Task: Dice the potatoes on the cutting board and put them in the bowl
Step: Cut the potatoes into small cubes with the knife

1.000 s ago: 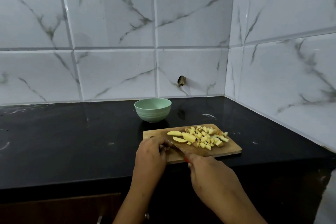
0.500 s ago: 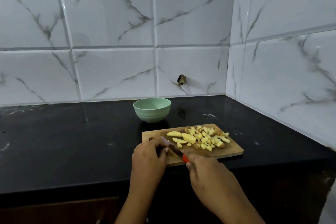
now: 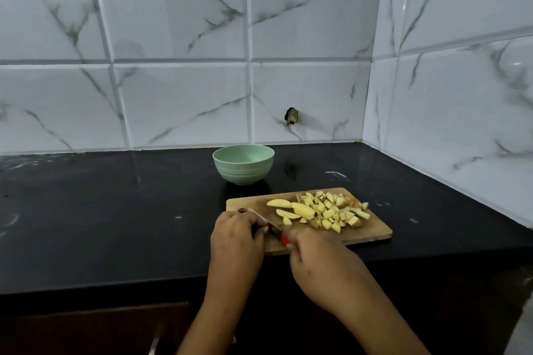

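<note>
Low over the cutting board (image 3: 372, 232) — left hand (image 3: 236, 235) curled, right hand (image 3: 320, 256) around knife (image 3: 274, 229).

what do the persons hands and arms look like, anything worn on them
Both are bare. The left hand and the right hand show no gloves, and no rings, watch or bracelets can be made out. Both forearms are uncovered down to the bottom edge of the head view, with no sleeve in sight. The dim light hides finer detail such as the nails.
</note>
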Motion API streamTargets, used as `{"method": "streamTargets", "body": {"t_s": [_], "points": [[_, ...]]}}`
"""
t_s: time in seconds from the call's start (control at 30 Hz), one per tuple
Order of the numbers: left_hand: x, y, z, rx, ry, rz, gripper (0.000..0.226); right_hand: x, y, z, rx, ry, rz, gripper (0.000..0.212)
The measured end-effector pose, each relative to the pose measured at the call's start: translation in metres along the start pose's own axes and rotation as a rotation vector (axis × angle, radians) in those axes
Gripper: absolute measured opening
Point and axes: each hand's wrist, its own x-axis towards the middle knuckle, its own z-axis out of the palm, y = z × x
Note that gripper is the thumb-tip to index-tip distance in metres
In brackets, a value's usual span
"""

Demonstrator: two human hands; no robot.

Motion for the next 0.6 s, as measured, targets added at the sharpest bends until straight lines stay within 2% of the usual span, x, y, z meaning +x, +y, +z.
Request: {"method": "streamTargets", "body": {"t_s": [0.27, 0.33, 0.43, 0.6], "points": [[-0.003, 0.003, -0.004, 0.000, 0.031, -0.043, 0.009, -0.009, 0.000, 0.005, -0.093, 0.007, -0.031, 0.032], [-0.003, 0.002, -0.004, -0.008, 0.019, -0.053, 0.008, -0.015, 0.008, 0.000, -0.026, -0.031, 0.005, 0.027], [-0.001, -0.001, -0.005, -0.073, -0.006, -0.096, 0.008, -0.019, 0.024, -0.010, 0.165, -0.123, 0.077, 0.031], [0.003, -0.002, -0.008, -0.203, -0.080, -0.150, 0.025, -0.017, 0.052, -0.034, 0.308, -0.187, 0.135, 0.025]]}}
